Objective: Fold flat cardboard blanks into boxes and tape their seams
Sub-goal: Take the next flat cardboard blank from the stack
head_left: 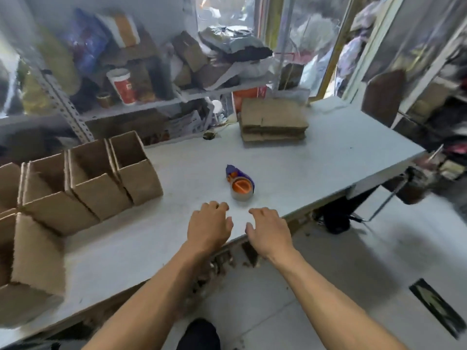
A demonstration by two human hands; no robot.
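Note:
A stack of flat cardboard blanks (273, 120) lies at the far side of the white table (341, 152). A tape dispenser (240, 183) with an orange core and purple handle rests in the middle, just beyond my hands. My left hand (209, 224) and my right hand (267, 232) hover palm-down over the table's near edge, fingers spread, holding nothing. Several folded open-topped boxes (91, 178) stand in a row at the left, with more at the near left corner (30, 269).
Cluttered metal shelves (156, 102) with a red and white cup and bags stand behind the table. A brown chair back (382, 97) sits at the far right. Tiled floor (353, 274) lies to the right. A dark shoe (199, 334) shows below.

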